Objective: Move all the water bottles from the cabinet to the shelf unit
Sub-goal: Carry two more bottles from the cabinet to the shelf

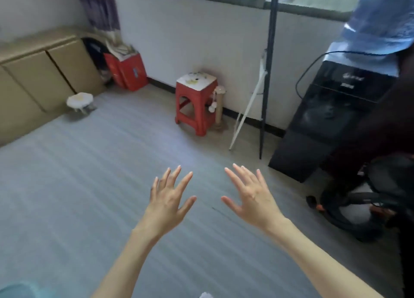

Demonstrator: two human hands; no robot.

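My left hand (168,199) and my right hand (251,194) are stretched out in front of me over the grey floor, palms down, fingers spread, holding nothing. A low beige cabinet (42,73) with closed doors runs along the left wall, well beyond my left hand. No water bottle and no shelf unit show in this view.
A red plastic stool (195,103) stands by the far wall, with a scratching post (218,109) beside it. Red boxes (126,72) sit in the corner. A small white stool (79,100) is near the cabinet. A black pole (267,73), black equipment (331,118) and a vacuum (358,210) crowd the right.
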